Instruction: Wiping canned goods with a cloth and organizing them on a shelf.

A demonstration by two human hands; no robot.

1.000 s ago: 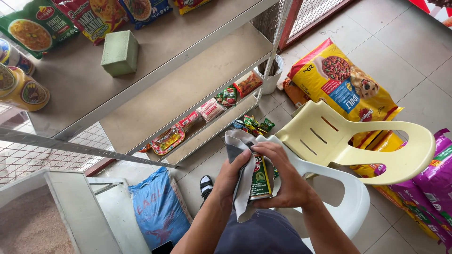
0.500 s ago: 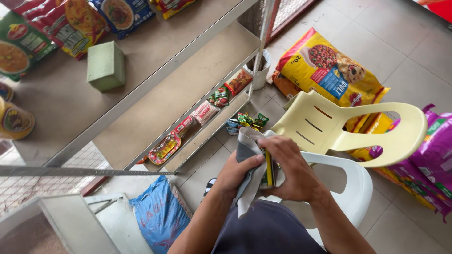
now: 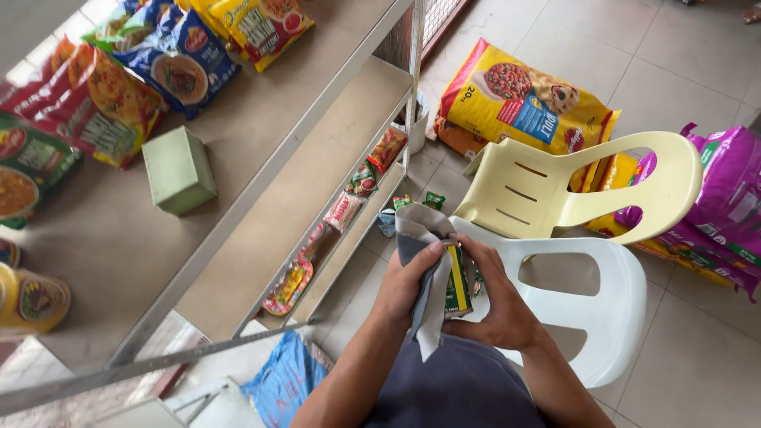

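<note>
My right hand (image 3: 498, 305) grips a small green and yellow box (image 3: 457, 279) held upright in front of my chest. My left hand (image 3: 403, 287) presses a grey and white cloth (image 3: 420, 238) against the side of the box; the cloth drapes over and hangs below it. Part of the box is hidden behind the cloth and my fingers. Both hands are above the seat of a white plastic chair (image 3: 610, 301).
A metal shelf unit (image 3: 261, 182) stands to the left with snack packets (image 3: 182, 63) and a pale green box (image 3: 179, 169) on top and small packets (image 3: 341, 210) lower down. A cream chair (image 3: 555, 186), a yellow pet food bag (image 3: 523, 95) and purple bags (image 3: 725, 198) lie right. A blue bag (image 3: 285, 380) sits below.
The view has shifted so the shelf and chairs sit further right and lower in view. My hands stay on the box and cloth, with the left hand sliding the cloth along the box.
</note>
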